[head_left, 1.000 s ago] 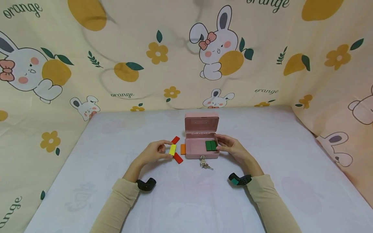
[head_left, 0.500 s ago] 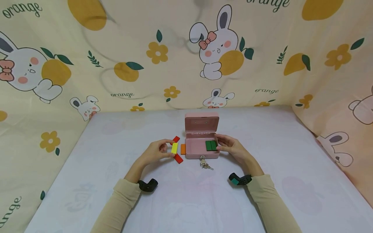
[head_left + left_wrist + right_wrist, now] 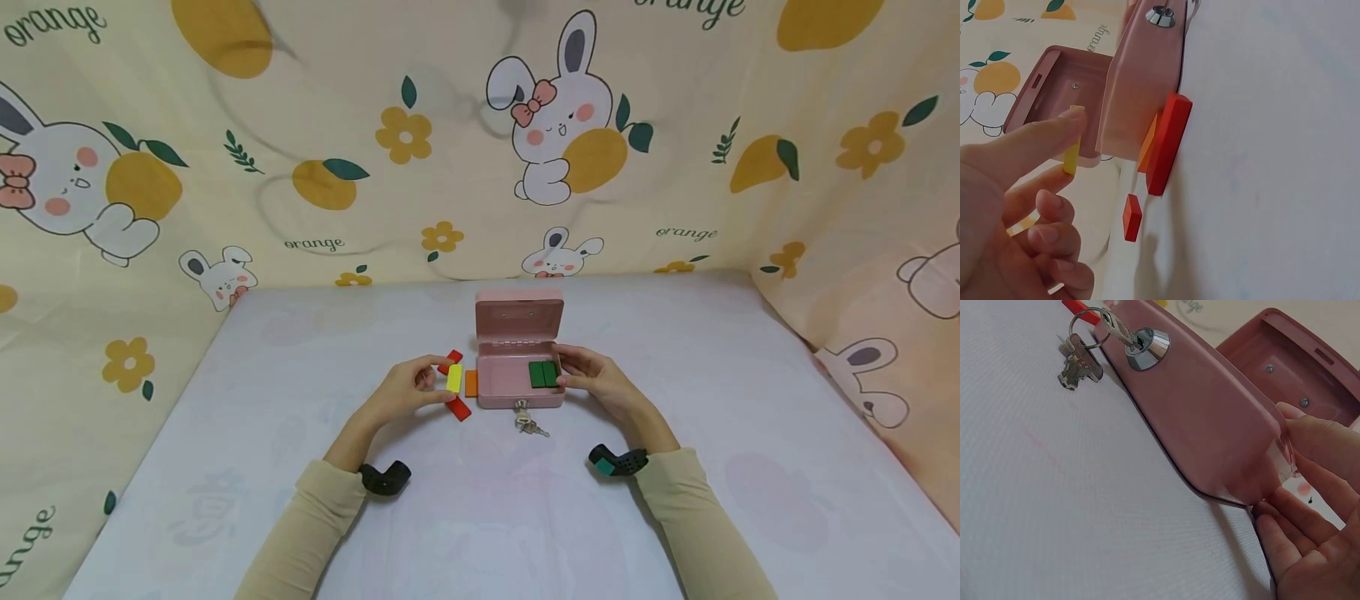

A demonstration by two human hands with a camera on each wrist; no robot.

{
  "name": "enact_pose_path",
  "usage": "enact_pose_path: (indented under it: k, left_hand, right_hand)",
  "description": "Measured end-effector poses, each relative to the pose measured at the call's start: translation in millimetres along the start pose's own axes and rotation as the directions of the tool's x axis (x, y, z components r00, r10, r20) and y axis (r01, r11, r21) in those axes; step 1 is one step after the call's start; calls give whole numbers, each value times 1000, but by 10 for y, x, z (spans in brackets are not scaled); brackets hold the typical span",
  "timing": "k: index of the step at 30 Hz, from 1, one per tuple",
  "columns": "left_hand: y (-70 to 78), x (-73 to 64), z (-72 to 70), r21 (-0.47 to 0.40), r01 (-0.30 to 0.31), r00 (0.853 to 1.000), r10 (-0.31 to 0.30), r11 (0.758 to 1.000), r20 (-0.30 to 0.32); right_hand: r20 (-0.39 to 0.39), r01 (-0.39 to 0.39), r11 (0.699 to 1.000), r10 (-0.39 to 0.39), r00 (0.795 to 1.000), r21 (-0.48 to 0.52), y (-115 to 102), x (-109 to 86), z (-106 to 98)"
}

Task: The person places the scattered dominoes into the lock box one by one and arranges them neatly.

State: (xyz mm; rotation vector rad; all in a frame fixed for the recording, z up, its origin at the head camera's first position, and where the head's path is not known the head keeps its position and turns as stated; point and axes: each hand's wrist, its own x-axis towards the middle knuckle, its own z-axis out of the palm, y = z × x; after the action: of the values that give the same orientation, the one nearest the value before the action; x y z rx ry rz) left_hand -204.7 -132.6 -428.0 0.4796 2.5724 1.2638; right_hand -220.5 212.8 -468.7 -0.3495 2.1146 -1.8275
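Observation:
My left hand (image 3: 401, 390) pinches a yellow block (image 3: 454, 378) between thumb and fingertips, left of an open pink cash box (image 3: 498, 402). In the left wrist view the yellow block (image 3: 1072, 156) is held up off the table. My right hand (image 3: 603, 382) grips the right wall of the cash box, thumb at its rim. Inside, near that wall, lie green blocks (image 3: 543, 375) side by side. An orange block (image 3: 471, 383) sits against the box's left side. Two red blocks, one nearer (image 3: 458, 408) and one farther (image 3: 450, 362), lie beneath and around my left hand.
Keys (image 3: 532, 427) hang on a ring from the lock (image 3: 1149, 349) on the box's front. The box lid (image 3: 519, 319) stands raised at the back. A white cloth covers the table (image 3: 480, 517); a printed curtain (image 3: 420, 192) rises behind it.
My left hand has moved a little to the right with the yellow block, bringing it closer to the orange block and the box. My right hand and the box have stayed put.

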Motion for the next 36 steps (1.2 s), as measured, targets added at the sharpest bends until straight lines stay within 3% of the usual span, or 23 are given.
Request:
enact_pose_path:
  k: [21, 36]
  left_hand:
    - [138, 17, 66, -22, -10, 999, 9, 1000, -38]
    - [140, 77, 175, 1, -72, 996, 72, 997, -56]
  right_hand:
    - [6, 7, 1000, -7, 1000, 20, 9, 15, -1]
    - [6, 4, 1000, -4, 1000, 9, -5, 1, 1]
